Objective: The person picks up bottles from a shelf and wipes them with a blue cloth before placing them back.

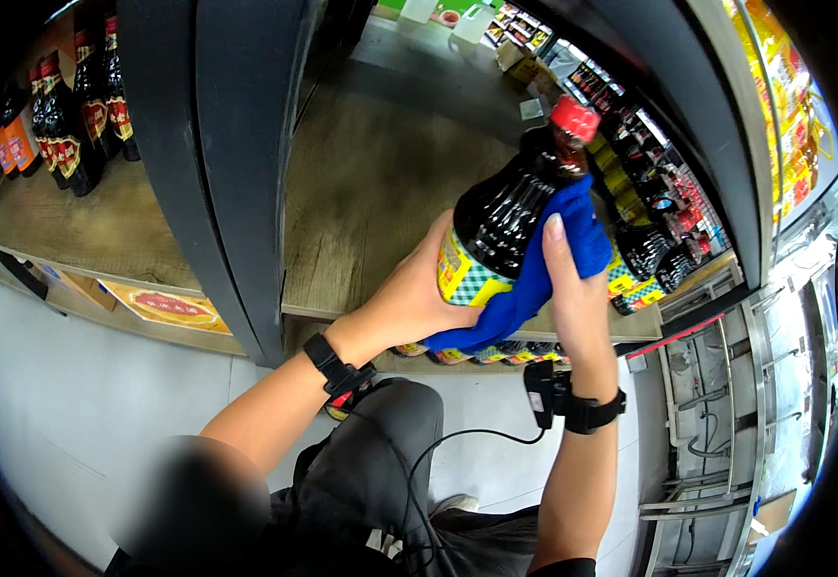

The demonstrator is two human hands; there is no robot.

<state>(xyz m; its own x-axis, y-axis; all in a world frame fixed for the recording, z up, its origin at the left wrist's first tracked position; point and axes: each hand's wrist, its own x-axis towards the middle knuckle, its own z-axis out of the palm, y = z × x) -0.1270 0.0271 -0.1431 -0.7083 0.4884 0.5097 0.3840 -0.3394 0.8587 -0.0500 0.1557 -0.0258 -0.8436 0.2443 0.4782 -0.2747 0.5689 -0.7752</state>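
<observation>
A large dark sauce bottle (509, 209) with a red cap and a yellow and green checked label is held tilted above the wooden shelf (361, 216). My left hand (419, 288) grips its lower part from the left. A blue cloth (534, 288) lies against the bottle's right side and hangs below it. My right hand (577, 288) presses this cloth to the bottle, thumb uppermost. The fingers behind the cloth and bottle are hidden.
More dark bottles (639, 252) with similar labels stand at the shelf's right side. Bottle tops or labels show on a lower shelf (491, 355). A dark upright post (238, 144) divides this shelf from the left one, which holds red-labelled bottles (58, 144). Metal racks (707, 433) stand at the right.
</observation>
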